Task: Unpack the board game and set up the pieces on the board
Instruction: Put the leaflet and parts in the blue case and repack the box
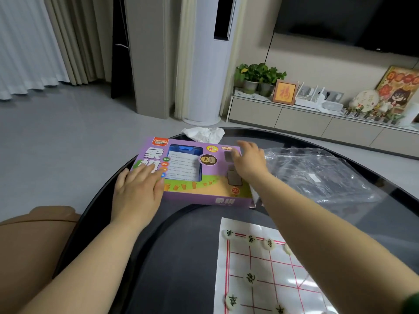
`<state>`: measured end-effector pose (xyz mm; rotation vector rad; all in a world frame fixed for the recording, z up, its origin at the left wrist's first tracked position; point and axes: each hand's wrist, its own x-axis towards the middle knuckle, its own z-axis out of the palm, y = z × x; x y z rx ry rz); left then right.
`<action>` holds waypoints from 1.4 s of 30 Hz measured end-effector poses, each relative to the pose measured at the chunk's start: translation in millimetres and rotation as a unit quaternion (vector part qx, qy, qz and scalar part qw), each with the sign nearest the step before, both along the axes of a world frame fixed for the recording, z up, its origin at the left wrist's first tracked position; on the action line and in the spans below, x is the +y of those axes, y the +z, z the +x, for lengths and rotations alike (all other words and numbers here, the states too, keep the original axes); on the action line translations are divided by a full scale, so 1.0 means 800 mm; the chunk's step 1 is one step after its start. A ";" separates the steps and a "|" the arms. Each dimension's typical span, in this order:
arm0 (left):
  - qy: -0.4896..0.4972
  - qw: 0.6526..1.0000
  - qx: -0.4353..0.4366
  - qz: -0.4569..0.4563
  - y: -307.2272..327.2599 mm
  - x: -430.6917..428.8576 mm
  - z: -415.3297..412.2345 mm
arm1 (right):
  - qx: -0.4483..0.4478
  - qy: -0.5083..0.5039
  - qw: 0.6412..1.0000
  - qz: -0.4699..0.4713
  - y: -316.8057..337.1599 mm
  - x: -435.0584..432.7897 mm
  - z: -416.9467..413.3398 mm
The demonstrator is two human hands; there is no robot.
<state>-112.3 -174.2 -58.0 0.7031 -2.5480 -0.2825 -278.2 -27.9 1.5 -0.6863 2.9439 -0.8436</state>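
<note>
A purple game box lies flat at the far side of the dark round table. My left hand rests flat on the box's left end with straight fingers. My right hand lies on the box's right end, fingers spread over the lid. A white paper board with a red grid lies at the near right. Several pale round pieces with green characters stand on it, such as one on the left part of the grid.
A crumpled clear plastic bag lies to the right of the box. A white crumpled tissue sits behind the box at the table's far rim. A brown cushion is at the near left.
</note>
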 end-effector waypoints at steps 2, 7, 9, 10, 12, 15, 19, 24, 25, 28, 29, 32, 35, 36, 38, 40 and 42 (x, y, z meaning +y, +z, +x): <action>0.003 1.000 0.012 -0.010 -0.004 -0.004 -0.001 | -0.006 0.035 0.999 0.035 0.005 -0.032 -0.017; 0.003 0.999 0.037 -0.033 -0.014 -0.010 -0.006 | -0.039 0.093 0.983 0.156 -0.004 -0.087 -0.040; 0.006 0.998 0.050 -0.043 -0.016 -0.009 -0.008 | -0.054 0.085 0.977 0.188 -0.007 -0.098 -0.050; 0.008 0.997 0.059 -0.055 -0.016 -0.009 -0.009 | -0.068 0.071 0.976 0.197 -0.007 -0.103 -0.055; 0.009 0.995 0.069 -0.074 -0.017 -0.010 -0.010 | -0.096 0.033 0.973 0.206 -0.010 -0.112 -0.064; 0.009 0.994 0.068 -0.081 -0.016 -0.012 -0.011 | -0.104 0.005 0.971 0.216 -0.014 -0.121 -0.070; 0.010 0.996 0.052 -0.076 -0.015 -0.011 -0.010 | -0.098 -0.006 0.966 0.241 -0.010 -0.112 -0.063; 0.007 0.996 0.052 -0.073 -0.012 -0.010 -0.010 | -0.018 0.026 0.979 0.204 -0.003 -0.095 -0.056; 0.005 0.996 0.052 -0.075 -0.012 -0.010 -0.010 | 0.021 0.033 0.981 0.191 0.002 -0.091 -0.055; 0.000 0.995 0.050 -0.086 -0.011 -0.012 -0.009 | 0.109 0.036 0.982 0.153 0.026 -0.065 -0.048; -0.002 0.995 0.043 -0.085 -0.010 -0.011 -0.008 | 0.130 0.040 0.979 0.151 0.033 -0.054 -0.047; -0.020 0.997 0.024 -0.066 -0.004 -0.006 -0.004 | 0.172 0.058 0.972 0.146 0.054 -0.008 -0.038; -0.039 0.997 0.020 -0.066 0.002 -0.003 0.003 | 0.209 0.071 0.963 0.156 0.064 0.055 -0.022; -0.044 0.997 0.021 -0.067 0.005 0.000 0.005 | 0.212 0.068 0.961 0.163 0.065 0.078 -0.017; -0.058 0.996 0.010 -0.063 0.008 0.010 0.008 | 0.204 0.053 0.961 0.178 0.066 0.123 -0.010; -0.096 0.994 0.003 -0.047 0.013 0.030 0.005 | 0.192 0.036 0.961 0.194 0.064 0.164 -0.005; -0.125 0.992 -0.005 -0.025 0.018 0.053 -0.004 | 0.180 0.019 0.961 0.210 0.059 0.195 0.000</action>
